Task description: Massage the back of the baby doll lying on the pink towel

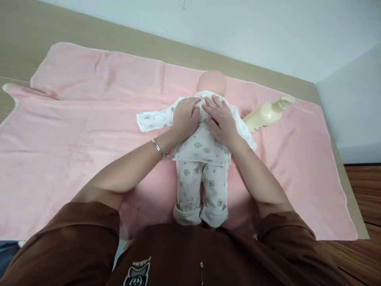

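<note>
- Pale walls are meeting toward the upper right of the frame, and a tan table is supporting a pink blanket.
- At the centre, a baby doll is lying on that blanket, apparently face down, its bare head pointing to the top of the frame.
- Both of the person's hands are resting on its upper back: the left hand left of its middle, the right hand right of it.
- Left fingers are lying close together, lightly bent; right fingers are spreading a little. Neither hand is gripping anything.
- From where I'm standing, a stroking or pressing step on the back seems to be going on; I cannot tell which.
- Any next move is calling, I'd judge, for flat, even palms and no dragging of loose cloth.
- The doll is wearing a white printed top and matching trousers, whose thick cuffs are folding back at lower centre. One sleeve is stretching left.
- Just beside the doll, right of centre, a yellow pump bottle is leaning rightward in view; whether it is standing or lying, I can't tell.
</note>
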{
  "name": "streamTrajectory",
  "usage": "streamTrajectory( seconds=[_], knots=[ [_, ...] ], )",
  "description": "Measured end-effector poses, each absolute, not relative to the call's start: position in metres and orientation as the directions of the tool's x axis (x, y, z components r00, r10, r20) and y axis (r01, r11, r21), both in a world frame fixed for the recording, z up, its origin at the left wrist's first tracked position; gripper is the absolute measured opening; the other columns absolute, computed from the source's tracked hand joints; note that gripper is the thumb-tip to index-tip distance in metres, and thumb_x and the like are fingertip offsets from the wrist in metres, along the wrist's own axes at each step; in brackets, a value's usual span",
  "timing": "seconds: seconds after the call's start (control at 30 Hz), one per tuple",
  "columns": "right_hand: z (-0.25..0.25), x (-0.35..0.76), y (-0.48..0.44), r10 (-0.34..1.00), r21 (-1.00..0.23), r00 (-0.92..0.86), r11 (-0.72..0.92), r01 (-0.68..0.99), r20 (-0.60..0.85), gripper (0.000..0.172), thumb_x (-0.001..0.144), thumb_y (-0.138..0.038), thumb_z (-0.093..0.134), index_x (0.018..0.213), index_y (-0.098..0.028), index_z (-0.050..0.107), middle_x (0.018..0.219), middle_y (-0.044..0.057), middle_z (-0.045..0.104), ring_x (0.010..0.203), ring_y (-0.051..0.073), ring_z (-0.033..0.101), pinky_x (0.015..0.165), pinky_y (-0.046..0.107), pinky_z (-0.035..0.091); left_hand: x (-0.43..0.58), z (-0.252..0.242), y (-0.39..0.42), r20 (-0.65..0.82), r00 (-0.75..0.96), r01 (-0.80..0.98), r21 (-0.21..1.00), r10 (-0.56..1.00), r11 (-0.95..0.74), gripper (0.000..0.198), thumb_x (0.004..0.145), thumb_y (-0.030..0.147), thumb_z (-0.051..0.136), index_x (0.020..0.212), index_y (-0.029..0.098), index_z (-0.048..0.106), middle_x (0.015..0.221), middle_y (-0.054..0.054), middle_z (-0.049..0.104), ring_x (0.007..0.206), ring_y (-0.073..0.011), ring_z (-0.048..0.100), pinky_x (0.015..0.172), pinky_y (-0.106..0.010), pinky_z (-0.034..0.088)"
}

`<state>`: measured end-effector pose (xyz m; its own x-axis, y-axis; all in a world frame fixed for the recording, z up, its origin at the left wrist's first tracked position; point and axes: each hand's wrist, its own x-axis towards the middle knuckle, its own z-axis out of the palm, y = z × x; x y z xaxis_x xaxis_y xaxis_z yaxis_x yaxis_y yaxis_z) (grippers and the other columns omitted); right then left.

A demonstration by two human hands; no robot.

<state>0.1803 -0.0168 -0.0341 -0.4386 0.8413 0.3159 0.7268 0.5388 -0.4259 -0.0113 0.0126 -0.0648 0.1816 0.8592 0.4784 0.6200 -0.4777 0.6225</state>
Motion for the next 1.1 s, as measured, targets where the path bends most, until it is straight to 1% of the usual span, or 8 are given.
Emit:
streamTrajectory(
  seconds=[0.13,0.3,0.4,0.57,0.77,0.87,0.97,1.1],
  knots=[
    [-0.045,0.198,-0.007,0.835,-0.417,-0.435,0.547,0.726,0.338,0.061,0.105,-0.049,0.041,0.158,-0.025,0.055,0.174,0.003,0.038,0.168,0.028,0.026,0.139,0.062,0.02,-0.015,-0.062,0.008,0.486,0.222,0.622,0.597,0.845,-0.507,0.044,0.105,0.029,0.037,0.133,0.014,0.067,0.137,-0.013,0.074,0.13,-0.0252,0.068,0.119,-0.043,0.051],
    [-0.05,0.2,-0.007,0.809,-0.381,-0.451,0.579,0.721,0.376,0.062,0.107,-0.052,0.034,0.159,-0.023,0.053,0.173,0.005,0.039,0.167,0.027,0.027,0.139,0.06,0.021,-0.019,-0.061,0.008,0.481,0.239,0.63,0.584,0.844,-0.511,0.044,0.106,0.033,0.035,0.133,0.016,0.066,0.136,-0.013,0.074,0.13,-0.0251,0.067,0.119,-0.043,0.051],
    [-0.044,0.196,-0.011,0.828,-0.363,-0.446,0.553,0.75,0.339,0.062,0.107,-0.051,0.033,0.16,-0.023,0.051,0.174,0.007,0.037,0.168,0.027,0.026,0.139,0.06,0.021,-0.02,-0.063,0.008,0.496,0.243,0.619,0.582,0.834,-0.527,0.046,0.106,0.036,0.034,0.132,0.017,0.067,0.136,-0.012,0.075,0.129,-0.0252,0.068,0.117,-0.043,0.052],
    [-0.026,0.173,-0.047,0.921,-0.298,-0.316,0.375,0.878,0.229,0.076,0.106,-0.05,0.039,0.168,-0.006,0.034,0.178,0.02,0.021,0.169,0.036,0.019,0.138,0.065,0.02,-0.021,-0.064,0.009,0.511,0.229,0.6,0.596,0.828,-0.534,0.047,0.104,0.037,0.034,0.132,0.017,0.067,0.136,-0.013,0.075,0.129,-0.0261,0.068,0.117,-0.045,0.053],
    [-0.01,0.141,-0.09,0.853,-0.152,-0.485,0.514,0.844,0.192,0.067,0.108,-0.036,0.035,0.163,0.001,0.043,0.173,0.024,0.031,0.166,0.039,0.027,0.14,0.063,0.019,-0.021,-0.065,0.009,0.459,0.247,0.593,0.625,0.853,-0.508,0.049,0.107,0.04,0.029,0.134,0.018,0.065,0.14,-0.014,0.072,0.131,-0.0292,0.066,0.121,-0.05,0.051],
    [-0.014,0.15,-0.072,0.819,-0.203,-0.548,0.573,0.794,0.167,0.067,0.108,-0.039,0.038,0.164,-0.004,0.044,0.175,0.017,0.031,0.168,0.033,0.024,0.142,0.059,0.017,-0.022,-0.066,0.009,0.449,0.249,0.593,0.63,0.858,-0.502,0.054,0.11,0.046,0.024,0.137,0.02,0.063,0.142,-0.014,0.07,0.135,-0.0287,0.064,0.124,-0.05,0.048],
    [-0.022,0.175,-0.037,0.85,-0.283,-0.506,0.526,0.802,0.144,0.075,0.107,-0.05,0.043,0.17,-0.011,0.033,0.179,0.011,0.022,0.17,0.031,0.016,0.142,0.061,0.011,-0.023,-0.065,0.009,0.459,0.261,0.592,0.619,0.849,-0.516,0.058,0.111,0.05,0.023,0.136,0.018,0.064,0.141,-0.015,0.07,0.134,-0.028,0.065,0.124,-0.048,0.049],
    [-0.029,0.194,-0.017,0.951,-0.343,-0.286,0.309,0.887,0.116,0.089,0.105,-0.062,0.045,0.171,-0.005,0.025,0.179,0.019,0.016,0.17,0.036,0.013,0.139,0.067,0.011,-0.024,-0.065,0.009,0.457,0.264,0.592,0.618,0.849,-0.517,0.058,0.111,0.052,0.024,0.138,0.02,0.064,0.142,-0.014,0.07,0.136,-0.0291,0.064,0.125,-0.05,0.049]
  ],
)
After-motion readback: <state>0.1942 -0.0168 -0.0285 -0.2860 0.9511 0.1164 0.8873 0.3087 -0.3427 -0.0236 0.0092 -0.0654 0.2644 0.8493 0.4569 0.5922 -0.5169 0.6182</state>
